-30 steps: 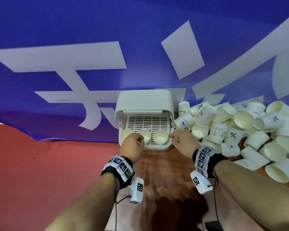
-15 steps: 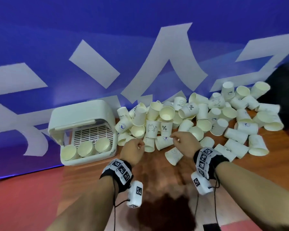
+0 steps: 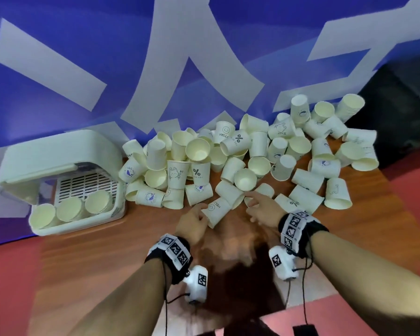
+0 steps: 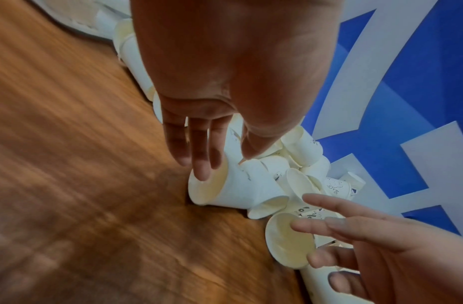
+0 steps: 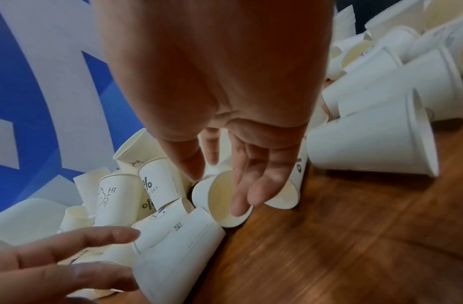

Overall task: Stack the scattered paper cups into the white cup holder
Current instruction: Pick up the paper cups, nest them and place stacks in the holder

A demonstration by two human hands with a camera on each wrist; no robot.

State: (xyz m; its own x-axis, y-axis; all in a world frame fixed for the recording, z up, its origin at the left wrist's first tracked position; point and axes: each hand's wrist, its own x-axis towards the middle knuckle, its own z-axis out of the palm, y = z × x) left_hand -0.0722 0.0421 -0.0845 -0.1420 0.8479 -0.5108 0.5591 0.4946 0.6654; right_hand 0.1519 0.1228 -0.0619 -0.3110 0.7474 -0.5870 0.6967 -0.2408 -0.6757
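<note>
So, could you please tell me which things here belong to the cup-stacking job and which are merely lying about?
Belongs to the job:
- scattered white paper cups
- white plastic cup holder, three stacks inside
- left hand and right hand, both reaching for cups

Just there:
- blue and white banner
- brown wooden table

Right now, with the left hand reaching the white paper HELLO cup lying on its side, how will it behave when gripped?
The white paper HELLO cup is probably light and thin-walled, so it may dent. On its side, it could roll on the wooden table. The left hand touches its rim.
</note>
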